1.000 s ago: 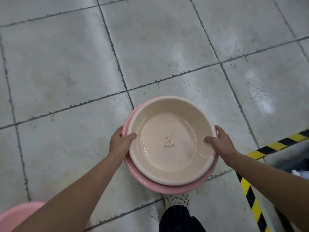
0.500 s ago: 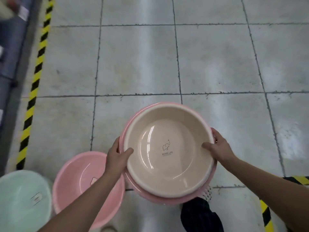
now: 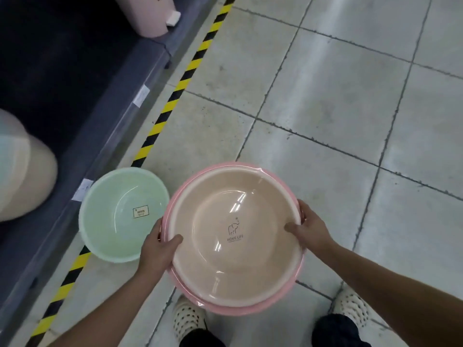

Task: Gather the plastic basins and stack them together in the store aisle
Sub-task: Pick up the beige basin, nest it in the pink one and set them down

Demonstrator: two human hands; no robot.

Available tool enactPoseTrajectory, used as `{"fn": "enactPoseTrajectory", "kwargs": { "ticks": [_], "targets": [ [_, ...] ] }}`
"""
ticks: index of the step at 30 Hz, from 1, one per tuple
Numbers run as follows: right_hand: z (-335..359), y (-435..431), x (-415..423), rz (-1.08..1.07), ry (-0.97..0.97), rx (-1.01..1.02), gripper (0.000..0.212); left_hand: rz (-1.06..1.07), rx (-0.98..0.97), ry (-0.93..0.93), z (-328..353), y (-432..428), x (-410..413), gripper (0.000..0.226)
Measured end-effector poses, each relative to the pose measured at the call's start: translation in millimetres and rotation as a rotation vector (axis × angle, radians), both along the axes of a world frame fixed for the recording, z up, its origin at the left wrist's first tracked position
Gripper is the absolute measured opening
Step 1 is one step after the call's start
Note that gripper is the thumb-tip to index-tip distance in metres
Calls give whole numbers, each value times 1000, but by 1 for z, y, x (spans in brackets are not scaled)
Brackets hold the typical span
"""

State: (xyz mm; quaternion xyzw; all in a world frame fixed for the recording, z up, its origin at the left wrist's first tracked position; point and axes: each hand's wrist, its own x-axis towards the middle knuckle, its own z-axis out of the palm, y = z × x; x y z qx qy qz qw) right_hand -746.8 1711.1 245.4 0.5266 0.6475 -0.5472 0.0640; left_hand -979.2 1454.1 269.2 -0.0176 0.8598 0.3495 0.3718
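A beige basin (image 3: 233,249) with an elephant logo sits nested inside a pink basin (image 3: 250,309), and I carry the pair above the floor. My left hand (image 3: 156,251) grips the left rim with the thumb inside the beige basin. My right hand (image 3: 309,230) grips the right rim the same way. A pale green basin (image 3: 112,229) with a label sticker stands on the floor to the left, its edge just beside my left hand.
A dark low shelf (image 3: 75,103) runs along the left, edged by black-and-yellow floor tape (image 3: 172,96). Blurred beige basins (image 3: 22,176) and a pink container (image 3: 150,13) sit on the shelf. My two feet in white perforated shoes (image 3: 189,319) stand below on grey tiles (image 3: 338,108).
The view has swung left: the shelf and the green basin now lie close on the left, and the loose pink basin on the floor has left the view. Both hands keep their grip.
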Motion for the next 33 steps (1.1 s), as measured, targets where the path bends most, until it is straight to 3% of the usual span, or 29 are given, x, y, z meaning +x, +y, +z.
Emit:
{"fn": "enactPoseTrajectory", "kwargs": {
  "ticks": [13, 33],
  "targets": [
    [-68, -60, -82, 178, -164, 50, 62, 185, -39, -99, -95, -103, -29, 62],
    [-176, -78, -64, 37, -258, 70, 52, 231, -66, -135, -201, -105, -3, 72]
  ]
}}
